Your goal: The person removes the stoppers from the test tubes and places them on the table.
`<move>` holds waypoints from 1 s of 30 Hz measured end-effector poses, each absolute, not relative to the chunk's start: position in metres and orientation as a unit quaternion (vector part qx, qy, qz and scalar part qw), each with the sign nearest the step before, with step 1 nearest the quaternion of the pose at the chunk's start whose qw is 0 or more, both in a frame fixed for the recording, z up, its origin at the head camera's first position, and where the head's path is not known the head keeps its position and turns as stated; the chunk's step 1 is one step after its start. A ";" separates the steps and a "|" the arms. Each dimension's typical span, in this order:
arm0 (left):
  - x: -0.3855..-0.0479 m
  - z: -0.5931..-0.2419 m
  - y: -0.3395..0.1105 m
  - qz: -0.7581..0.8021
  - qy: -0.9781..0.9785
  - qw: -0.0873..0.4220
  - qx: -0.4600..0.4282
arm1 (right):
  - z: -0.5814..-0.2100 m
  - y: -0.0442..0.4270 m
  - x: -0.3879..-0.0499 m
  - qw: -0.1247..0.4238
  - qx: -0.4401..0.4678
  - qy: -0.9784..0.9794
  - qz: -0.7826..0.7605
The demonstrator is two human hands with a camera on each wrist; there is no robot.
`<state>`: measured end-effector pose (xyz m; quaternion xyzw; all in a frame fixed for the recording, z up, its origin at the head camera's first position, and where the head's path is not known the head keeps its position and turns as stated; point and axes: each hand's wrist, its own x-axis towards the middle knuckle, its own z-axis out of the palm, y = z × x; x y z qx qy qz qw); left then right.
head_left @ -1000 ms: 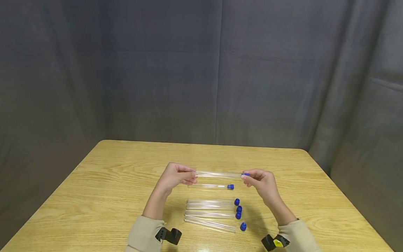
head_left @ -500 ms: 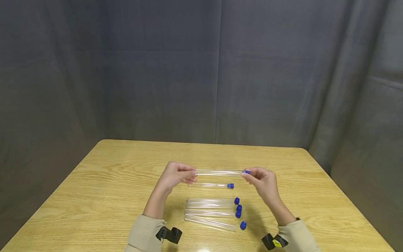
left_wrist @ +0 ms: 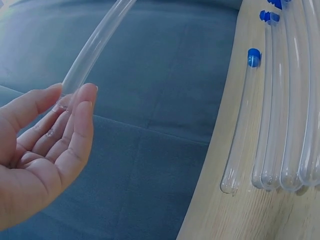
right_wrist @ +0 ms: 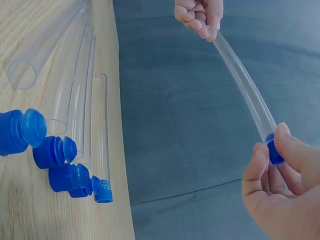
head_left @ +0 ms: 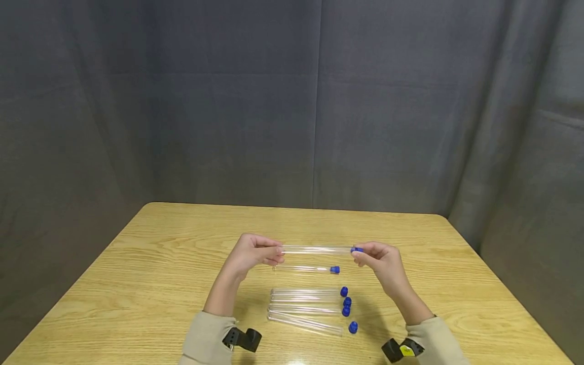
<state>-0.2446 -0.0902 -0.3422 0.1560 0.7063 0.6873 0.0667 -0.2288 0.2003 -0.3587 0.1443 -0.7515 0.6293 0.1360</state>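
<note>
A clear test tube (head_left: pixel 317 250) is held level above the table between both hands. My left hand (head_left: pixel 253 255) pinches its rounded end between thumb and fingers, as the left wrist view shows. At the other end, my right hand (head_left: pixel 380 263) pinches a blue cap (right_wrist: pixel 273 149), which sits in the tube's mouth. Just below the held tube in the head view, a capped test tube (head_left: pixel 303 268) lies on the table. Nearer to me lie several uncapped test tubes (head_left: pixel 304 309), with several loose blue caps (head_left: pixel 353 327) beside their open ends.
The wooden table (head_left: pixel 182 253) carries everything. A dark grey curtain (head_left: pixel 228 126) hangs behind it and along both sides. Each wrist wears a black camera strap, such as the left one (head_left: pixel 242 338).
Both hands keep their grip on the tube and its cap. The tube has risen slightly, and the left hand has shifted a little to the left. The things on the table stay put.
</note>
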 end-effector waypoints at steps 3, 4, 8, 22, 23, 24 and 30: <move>-0.245 -0.343 -0.091 0.689 0.705 0.069 0.156 | -0.359 0.201 -0.229 0.125 0.152 -0.748 0.633; -0.245 -0.343 -0.092 0.688 0.705 0.069 0.157 | -0.358 0.202 -0.229 0.121 0.153 -0.746 0.636; -0.244 -0.343 -0.093 0.687 0.705 0.070 0.163 | -0.357 0.202 -0.228 0.108 0.151 -0.740 0.646; -0.240 -0.343 -0.093 0.688 0.702 0.070 0.172 | -0.361 0.211 -0.231 0.041 0.143 -0.721 0.677; -0.239 -0.343 -0.093 0.687 0.702 0.070 0.171 | -0.361 0.212 -0.231 0.038 0.143 -0.721 0.677; -0.239 -0.343 -0.093 0.687 0.703 0.070 0.170 | -0.361 0.213 -0.231 0.036 0.143 -0.721 0.677; -0.240 -0.345 -0.094 0.683 0.707 0.072 0.167 | -0.361 0.214 -0.230 0.029 0.132 -0.734 0.665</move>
